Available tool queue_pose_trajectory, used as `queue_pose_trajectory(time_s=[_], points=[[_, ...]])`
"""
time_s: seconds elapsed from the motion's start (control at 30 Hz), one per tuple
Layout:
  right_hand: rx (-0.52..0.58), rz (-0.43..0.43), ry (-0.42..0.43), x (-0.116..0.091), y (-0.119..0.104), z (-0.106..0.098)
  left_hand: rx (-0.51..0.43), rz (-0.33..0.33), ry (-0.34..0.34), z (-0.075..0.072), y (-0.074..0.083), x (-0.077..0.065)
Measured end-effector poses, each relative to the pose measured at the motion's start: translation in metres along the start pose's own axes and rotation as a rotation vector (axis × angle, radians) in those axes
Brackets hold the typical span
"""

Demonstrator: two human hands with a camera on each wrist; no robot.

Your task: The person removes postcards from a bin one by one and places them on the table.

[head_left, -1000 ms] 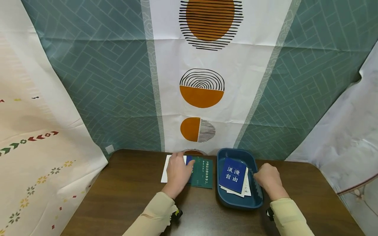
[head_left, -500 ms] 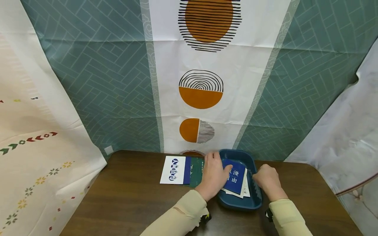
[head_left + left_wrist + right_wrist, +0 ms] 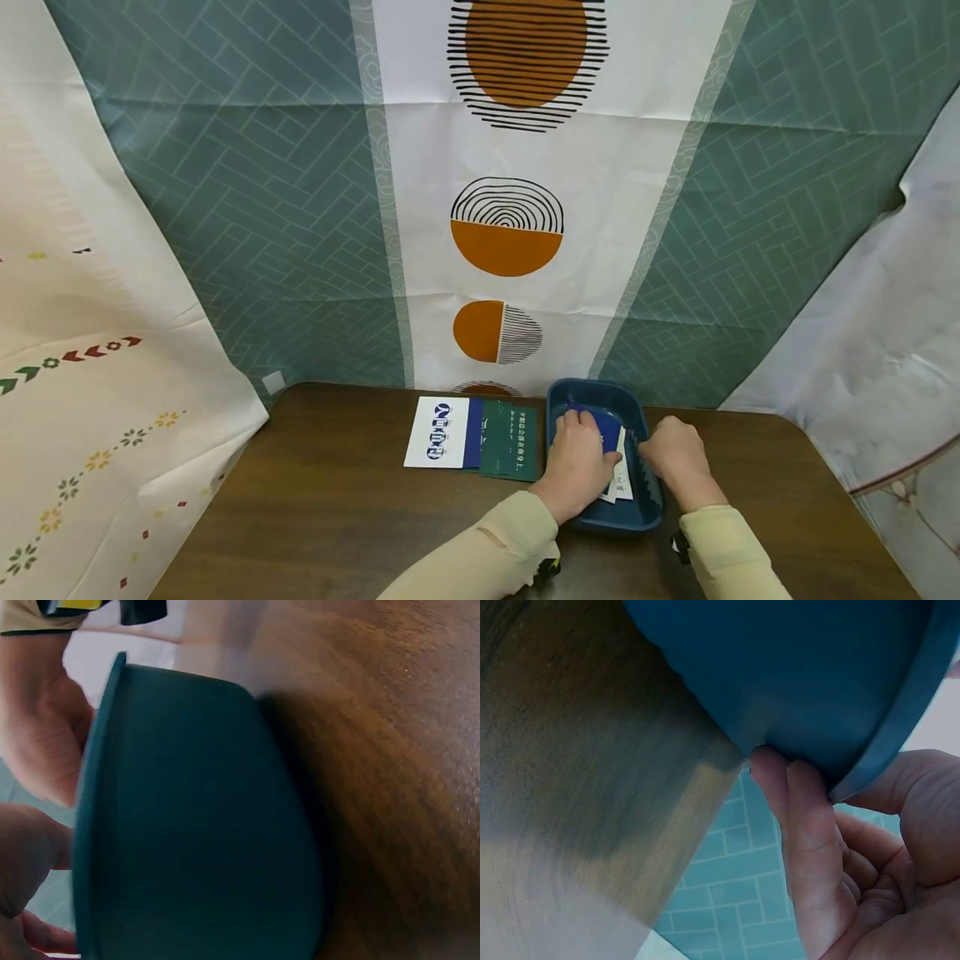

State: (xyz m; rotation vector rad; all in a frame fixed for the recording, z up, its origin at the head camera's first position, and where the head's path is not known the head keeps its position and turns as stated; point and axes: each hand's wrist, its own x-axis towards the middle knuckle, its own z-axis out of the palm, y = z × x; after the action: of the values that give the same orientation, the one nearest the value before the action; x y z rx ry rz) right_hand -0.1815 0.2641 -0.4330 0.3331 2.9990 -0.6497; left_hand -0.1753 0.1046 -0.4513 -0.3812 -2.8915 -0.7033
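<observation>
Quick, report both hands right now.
Left hand: over the blue booklet in the tray; whether it grips cannot be told, fingertips hidden.
Right hand: closed, pinching the blue tray at its rim.

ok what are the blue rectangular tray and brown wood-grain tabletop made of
Blue rectangular tray: probably plastic, satin, with smooth walls and rounded corners. Brown wood-grain tabletop: wood or laminate, slightly glossy; grain and reflections leave this open.

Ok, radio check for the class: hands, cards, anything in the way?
Left hand over blue card in tray, grip unclear. Right hand pinches tray. Green card, white card outside tray. Left hand partly hides blue card.
</observation>
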Motion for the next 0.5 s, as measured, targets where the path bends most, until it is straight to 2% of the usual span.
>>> queue_pose_trajectory(time_s=[0.23, 0.5], points=[[-0.008, 0.018, -0.007, -0.001, 0.001, 0.001, 0.129, -0.066, -0.090, 0.016, 0.000, 0.002], [0.006, 0.021, 0.004, -0.001, 0.000, 0.002, 0.230, -0.099, -0.109, 0.033, -0.004, 0.002]])
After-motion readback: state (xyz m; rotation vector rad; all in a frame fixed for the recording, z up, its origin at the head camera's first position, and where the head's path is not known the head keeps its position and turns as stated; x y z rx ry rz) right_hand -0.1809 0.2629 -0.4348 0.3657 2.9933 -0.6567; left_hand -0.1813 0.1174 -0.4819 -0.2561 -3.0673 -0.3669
